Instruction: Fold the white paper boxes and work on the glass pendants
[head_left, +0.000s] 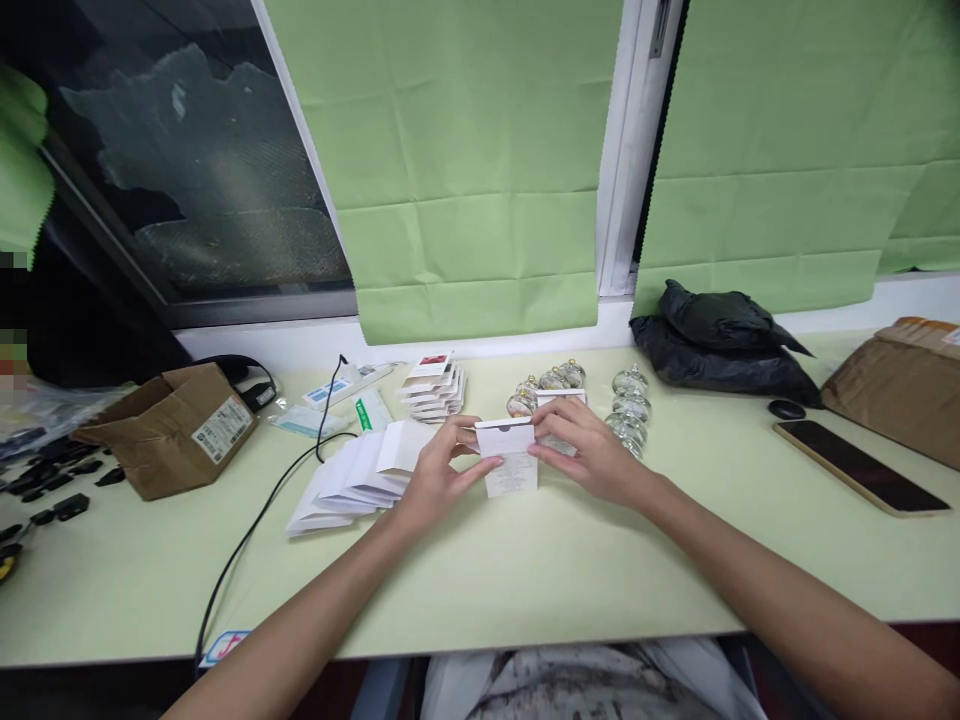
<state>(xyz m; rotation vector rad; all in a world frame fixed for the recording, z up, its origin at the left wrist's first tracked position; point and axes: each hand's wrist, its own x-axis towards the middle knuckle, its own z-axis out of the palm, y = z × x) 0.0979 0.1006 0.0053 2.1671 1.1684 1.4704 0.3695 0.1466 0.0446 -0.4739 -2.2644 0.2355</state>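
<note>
We hold a small, white, upright card box with tiny grey print (511,475) in front of us, just above the pale yellow-green table (525,590). Our left hand (442,472) pinches the box's left side, with the thumb flat on the front and the other fingers bent behind it. Our right hand (596,455) pinches the right side near the top, with its thumb low and its fingers curled above. We see a dark, curved notch in the top part of the box.

Just behind our right fingers is another white card box (561,396), partly hidden by the hand. Near it are round, shiny, clear-and-gold ornaments (570,374). To the right, a row of round, shiny, silvery ornaments (630,405) runs toward us.

Beside our left hand, flat white paper boxes (356,482) lie fanned out on top of each other. Behind them is a neat pile of small white cards with a red picture on top (433,385). A thin black cable (255,527) bends past the flat boxes, and farther left sits an open brown cardboard box (169,440).

On the right we see black plastic bags (724,345) and a black-faced phone with a gold edge (855,465).
</note>
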